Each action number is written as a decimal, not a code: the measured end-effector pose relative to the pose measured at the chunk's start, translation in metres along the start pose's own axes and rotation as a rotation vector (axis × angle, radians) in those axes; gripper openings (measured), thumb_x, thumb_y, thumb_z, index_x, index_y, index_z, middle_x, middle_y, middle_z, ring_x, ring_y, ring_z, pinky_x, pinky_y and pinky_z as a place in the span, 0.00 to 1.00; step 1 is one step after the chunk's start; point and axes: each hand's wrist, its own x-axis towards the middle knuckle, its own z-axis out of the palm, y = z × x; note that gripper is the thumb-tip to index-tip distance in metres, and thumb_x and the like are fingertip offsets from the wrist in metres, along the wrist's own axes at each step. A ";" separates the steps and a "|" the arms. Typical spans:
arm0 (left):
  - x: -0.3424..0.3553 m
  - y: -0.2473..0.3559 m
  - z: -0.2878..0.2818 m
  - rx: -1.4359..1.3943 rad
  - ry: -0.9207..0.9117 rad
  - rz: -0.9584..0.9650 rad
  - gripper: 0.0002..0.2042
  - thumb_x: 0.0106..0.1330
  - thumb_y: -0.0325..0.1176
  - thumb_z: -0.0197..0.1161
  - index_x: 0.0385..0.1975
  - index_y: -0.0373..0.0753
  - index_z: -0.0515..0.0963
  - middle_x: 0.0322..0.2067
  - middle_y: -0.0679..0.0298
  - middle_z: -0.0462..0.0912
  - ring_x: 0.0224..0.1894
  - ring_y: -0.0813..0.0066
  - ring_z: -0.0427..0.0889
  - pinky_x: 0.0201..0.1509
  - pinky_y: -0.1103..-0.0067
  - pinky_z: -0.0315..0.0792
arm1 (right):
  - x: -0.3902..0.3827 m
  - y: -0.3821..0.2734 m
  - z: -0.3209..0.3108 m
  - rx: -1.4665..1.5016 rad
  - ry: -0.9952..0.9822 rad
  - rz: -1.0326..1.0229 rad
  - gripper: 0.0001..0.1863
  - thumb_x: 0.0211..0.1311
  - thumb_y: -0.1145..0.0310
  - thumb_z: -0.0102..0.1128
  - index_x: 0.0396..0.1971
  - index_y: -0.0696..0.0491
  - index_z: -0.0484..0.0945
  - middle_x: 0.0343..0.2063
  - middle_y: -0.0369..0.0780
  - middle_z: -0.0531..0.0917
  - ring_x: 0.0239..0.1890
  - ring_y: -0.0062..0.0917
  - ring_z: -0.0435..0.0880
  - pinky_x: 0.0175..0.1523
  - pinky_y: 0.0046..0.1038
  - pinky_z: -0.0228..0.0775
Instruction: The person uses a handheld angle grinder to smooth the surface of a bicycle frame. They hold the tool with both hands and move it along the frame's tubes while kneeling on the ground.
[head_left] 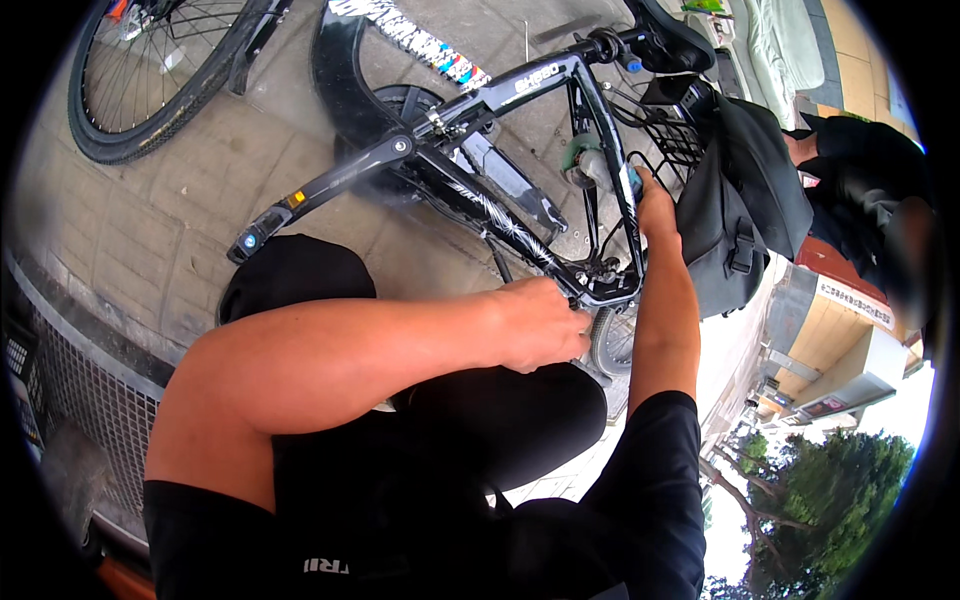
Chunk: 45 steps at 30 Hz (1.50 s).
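Observation:
A black bicycle frame (500, 205) with white markings stands in front of my knees, its saddle (680, 38) at the far right. My left hand (545, 325) is closed, fingers curled, beside the lower corner of the frame; what they hold, if anything, is hidden. My right arm reaches farther out to the frame's rear tubes. There my right hand (656, 208) is closed round a teal-and-grey thing (594, 165), partly behind a tube, its kind unclear. A black arm with a blue-marked end (262, 232) sticks out from the frame toward my left knee.
At the upper left is a bicycle wheel (165, 75) on the paving. A dark grey bag (735, 200) hangs close to my right hand. A person in dark clothes (860, 170) is at the far right. Metal mesh (105, 415) borders the lower left.

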 end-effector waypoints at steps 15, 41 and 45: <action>0.002 0.001 -0.006 -0.015 -0.066 0.000 0.10 0.65 0.31 0.66 0.45 0.40 0.84 0.46 0.56 0.85 0.43 0.57 0.91 0.40 0.62 0.84 | 0.027 0.011 0.002 0.063 0.001 0.358 0.37 0.51 0.73 0.64 0.68 0.53 0.74 0.52 0.57 0.89 0.59 0.53 0.87 0.66 0.43 0.76; -0.004 0.007 -0.001 0.007 -0.221 0.004 0.14 0.60 0.32 0.73 0.45 0.39 0.84 0.45 0.56 0.86 0.44 0.57 0.92 0.41 0.62 0.84 | 0.010 0.002 0.008 -0.065 -0.059 0.223 0.38 0.62 0.78 0.64 0.74 0.46 0.70 0.50 0.59 0.87 0.57 0.55 0.86 0.60 0.47 0.76; 0.000 0.011 0.000 0.036 -0.281 0.007 0.15 0.60 0.32 0.74 0.46 0.39 0.85 0.47 0.56 0.87 0.46 0.57 0.92 0.44 0.63 0.85 | 0.002 0.008 0.008 -0.063 -0.037 0.189 0.41 0.59 0.82 0.66 0.73 0.39 0.70 0.50 0.58 0.88 0.57 0.56 0.86 0.60 0.48 0.77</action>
